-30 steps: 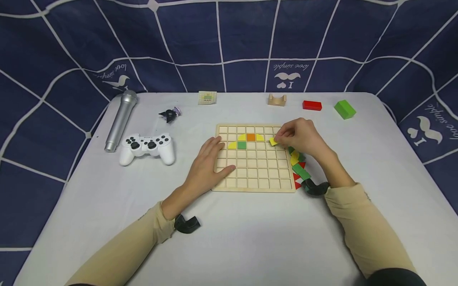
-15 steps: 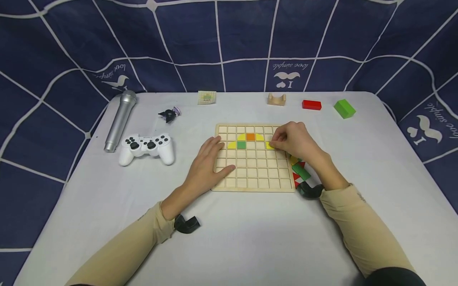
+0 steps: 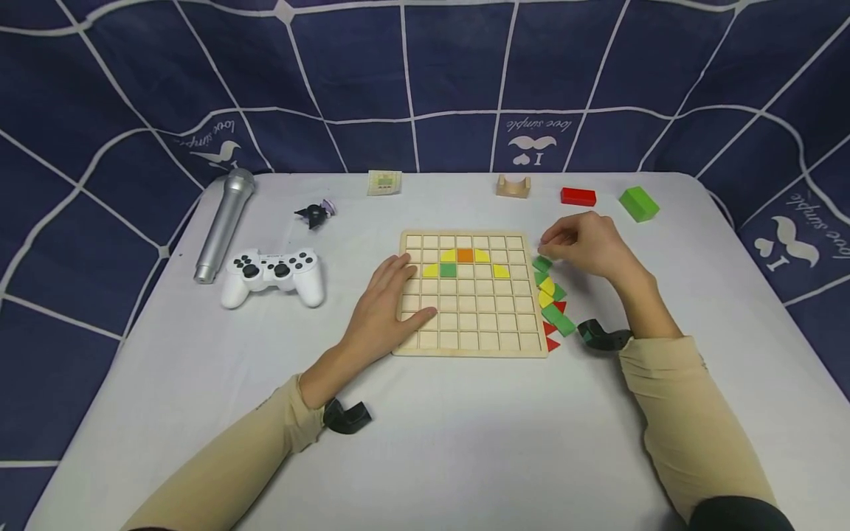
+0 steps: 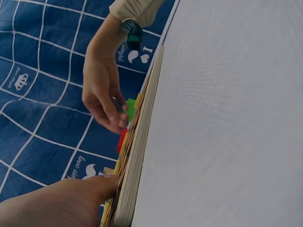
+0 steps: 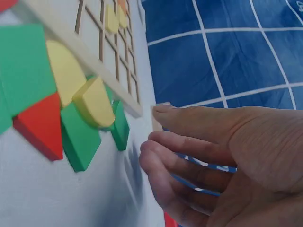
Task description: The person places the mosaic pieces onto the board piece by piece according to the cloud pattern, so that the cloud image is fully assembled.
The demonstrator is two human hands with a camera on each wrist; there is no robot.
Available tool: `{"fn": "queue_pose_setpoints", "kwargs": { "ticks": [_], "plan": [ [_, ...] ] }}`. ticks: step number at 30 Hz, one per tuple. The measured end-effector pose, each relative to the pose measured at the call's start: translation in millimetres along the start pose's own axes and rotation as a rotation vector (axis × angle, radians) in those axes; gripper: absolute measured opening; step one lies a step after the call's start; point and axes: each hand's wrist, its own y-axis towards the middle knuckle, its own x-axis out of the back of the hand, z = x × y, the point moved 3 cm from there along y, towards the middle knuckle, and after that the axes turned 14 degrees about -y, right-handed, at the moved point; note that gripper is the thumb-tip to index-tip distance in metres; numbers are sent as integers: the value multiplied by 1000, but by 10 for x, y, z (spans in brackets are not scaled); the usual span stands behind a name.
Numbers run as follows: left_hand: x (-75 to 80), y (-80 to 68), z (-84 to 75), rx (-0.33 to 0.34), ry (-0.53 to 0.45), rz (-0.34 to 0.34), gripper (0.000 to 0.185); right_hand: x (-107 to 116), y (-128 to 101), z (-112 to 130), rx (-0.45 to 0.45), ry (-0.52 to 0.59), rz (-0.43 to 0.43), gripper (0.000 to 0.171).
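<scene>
Head view had the white table (image 3: 465,442) filling most of the frame, with the wooden grid board (image 3: 468,295) near the middle. Only six cells were filled, all in the board's upper rows — orange and yellow tiles on top, then yellow, green and, further right, another yellow (image 3: 501,271). I'd say the pattern was barely started, most cells bare. The loose pile of tiles (image 3: 551,299) sat just right of the board, green, yellow and red.

Left hand (image 3: 388,302) lay flat on the board's left edge, fingers relaxed, holding nothing. Right hand (image 3: 587,243) hovered over the top of the pile, fingers loosely curved and empty as far as the right wrist view showed, fingertips (image 5: 158,142) just beside a green piece (image 3: 542,263).

Compared with a second earlier — the yellow square it pinched was now seated in the board, and the hand had moved right to the pile.
</scene>
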Motion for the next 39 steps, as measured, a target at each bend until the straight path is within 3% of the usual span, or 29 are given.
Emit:
{"fn": "queue_pose_setpoints", "kwargs": {
  "ticks": [9, 19, 24, 32, 39],
  "plan": [
    [1, 1, -5, 2, 2, 2, 80, -81, 30, -53, -13, 0, 149, 30],
    [0, 4, 2, 1, 8, 3, 80, -103, 43, -46, -19, 1, 156, 28],
    [6, 6, 3, -1, 10, 2, 80, -35, 11, -28, 6, 36, 113, 22],
    [21, -10, 6, 0, 10, -2, 80, -61, 22, 283, 90, 124, 5, 13],
    [2, -1, 9, 8, 4, 8, 81, -251, 101, 712, 184, 111, -19, 8]
  ]
}}
